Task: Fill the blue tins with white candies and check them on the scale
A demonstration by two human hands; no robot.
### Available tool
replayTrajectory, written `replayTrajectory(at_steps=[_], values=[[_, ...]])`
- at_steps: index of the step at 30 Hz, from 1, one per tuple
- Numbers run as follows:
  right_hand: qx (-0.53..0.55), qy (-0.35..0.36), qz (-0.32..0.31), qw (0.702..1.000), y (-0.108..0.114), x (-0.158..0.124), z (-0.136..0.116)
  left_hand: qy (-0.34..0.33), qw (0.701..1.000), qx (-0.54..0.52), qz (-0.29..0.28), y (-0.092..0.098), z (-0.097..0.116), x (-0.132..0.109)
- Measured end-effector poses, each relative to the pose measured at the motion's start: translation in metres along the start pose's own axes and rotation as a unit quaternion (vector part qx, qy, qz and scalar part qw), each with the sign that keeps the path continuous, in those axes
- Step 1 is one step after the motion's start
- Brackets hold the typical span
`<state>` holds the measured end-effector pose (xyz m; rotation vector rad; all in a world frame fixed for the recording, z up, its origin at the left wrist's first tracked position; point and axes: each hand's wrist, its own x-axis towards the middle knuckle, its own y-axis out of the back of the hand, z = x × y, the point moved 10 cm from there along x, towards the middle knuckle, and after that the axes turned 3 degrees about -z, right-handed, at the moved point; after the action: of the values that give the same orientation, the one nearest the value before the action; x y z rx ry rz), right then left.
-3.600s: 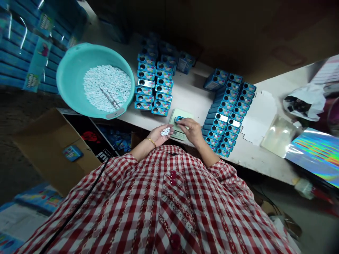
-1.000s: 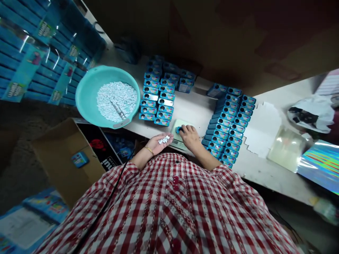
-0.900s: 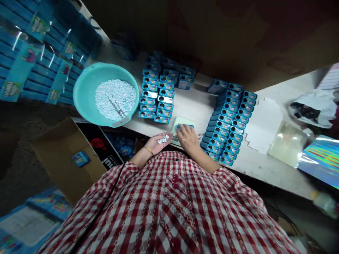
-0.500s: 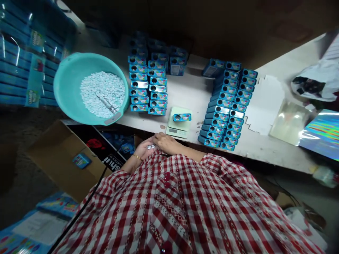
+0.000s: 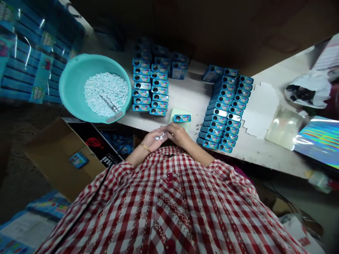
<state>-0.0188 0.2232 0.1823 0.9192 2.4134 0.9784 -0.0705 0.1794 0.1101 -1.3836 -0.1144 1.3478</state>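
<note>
My left hand (image 5: 153, 140), palm up and cupped, holds a few small white candies (image 5: 160, 136). Over its fingertips, my right hand (image 5: 178, 134) has its fingers bent together beside the candies; whether it pinches one is too small to see. Just beyond my hands, a blue tin (image 5: 182, 118) lies on a pale green scale (image 5: 187, 126), whose near part is hidden by my right hand. To the left stands a turquoise basin (image 5: 71, 88) with many white candies and a patterned strip or scoop lying on them.
Rows of blue tins (image 5: 159, 97) stand beside the basin, and more rows (image 5: 216, 119) stand right of the scale. An open cardboard box (image 5: 53, 155) is at lower left. White sheets (image 5: 261, 109) and shiny film (image 5: 320, 139) lie at right.
Both hands have moved forward and slightly right, up to the scale, and my right hand now covers its near edge. The whole view has shifted slightly.
</note>
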Motion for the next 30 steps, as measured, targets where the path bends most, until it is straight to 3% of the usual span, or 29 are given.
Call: replayTrajectory(at_steps=[3,5,9,13,16,21,24,30], values=[[-0.004,-0.031,0.053,0.998,0.032,-0.001,0.024,-0.005,1.000,0.003,-0.016,-0.020,0.003,0.017],[-0.035,-0.063,0.057,0.996,0.042,0.002,0.041,-0.008,1.000,0.004,-0.009,-0.024,0.005,0.023],[-0.108,-0.106,0.020,0.988,0.044,0.007,0.062,-0.007,1.000,0.003,0.025,-0.013,0.007,0.019],[-0.112,-0.089,0.033,0.989,0.043,-0.002,0.047,-0.006,0.999,-0.019,0.037,-0.002,0.004,0.009],[-0.099,-0.022,0.001,0.995,0.018,-0.006,0.008,0.005,0.997,-0.058,0.058,0.008,-0.003,0.003],[-0.113,0.052,-0.130,0.984,-0.049,0.004,-0.043,0.045,0.989,-0.096,0.104,0.031,-0.017,-0.013],[-0.098,0.066,-0.160,0.980,-0.067,0.011,-0.049,0.060,0.985,-0.095,0.128,0.041,-0.019,-0.025],[-0.074,0.057,-0.168,0.981,-0.072,0.013,-0.040,0.040,0.980,-0.078,0.179,0.054,-0.013,-0.035]])
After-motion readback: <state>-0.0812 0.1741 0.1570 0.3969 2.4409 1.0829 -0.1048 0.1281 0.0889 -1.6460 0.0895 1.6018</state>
